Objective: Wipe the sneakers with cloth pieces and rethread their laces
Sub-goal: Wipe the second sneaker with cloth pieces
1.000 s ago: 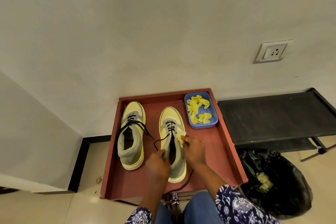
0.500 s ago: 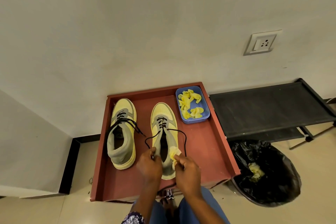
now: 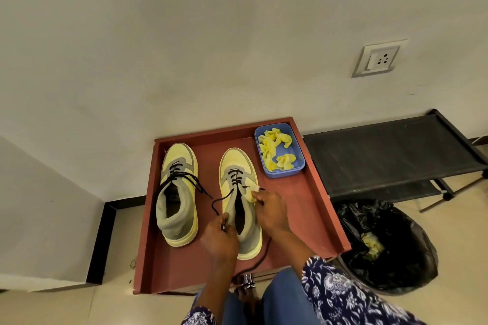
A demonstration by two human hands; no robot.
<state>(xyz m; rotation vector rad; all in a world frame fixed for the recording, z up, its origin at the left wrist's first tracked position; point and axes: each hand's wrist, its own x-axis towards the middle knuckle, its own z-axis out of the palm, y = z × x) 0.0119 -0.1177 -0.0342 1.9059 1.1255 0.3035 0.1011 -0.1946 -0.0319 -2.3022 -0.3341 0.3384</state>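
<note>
Two yellow and grey sneakers stand toes to the wall in a red-brown tray (image 3: 314, 200). The left sneaker (image 3: 178, 192) has loose black laces. On the right sneaker (image 3: 237, 179), my left hand (image 3: 220, 239) pinches the grey collar edge together with the left end of the black lace (image 3: 217, 202). My right hand (image 3: 270, 209) presses a small yellow cloth piece (image 3: 252, 192) against the sneaker's upper right side by the eyelets. The lace's other end (image 3: 264, 254) trails over the tray's near edge.
A blue box (image 3: 297, 169) of yellow cloth pieces sits in the tray's far right corner. A black rack (image 3: 390, 155) stands to the right, and a black-lined bin (image 3: 390, 248) with a used cloth below it. The wall is right behind the tray.
My right hand, with the cloth, moved from near the sneaker's heel side forward to the eyelets. The right lace end, stretched up before, now lies slack over the tray edge. The view shifted.
</note>
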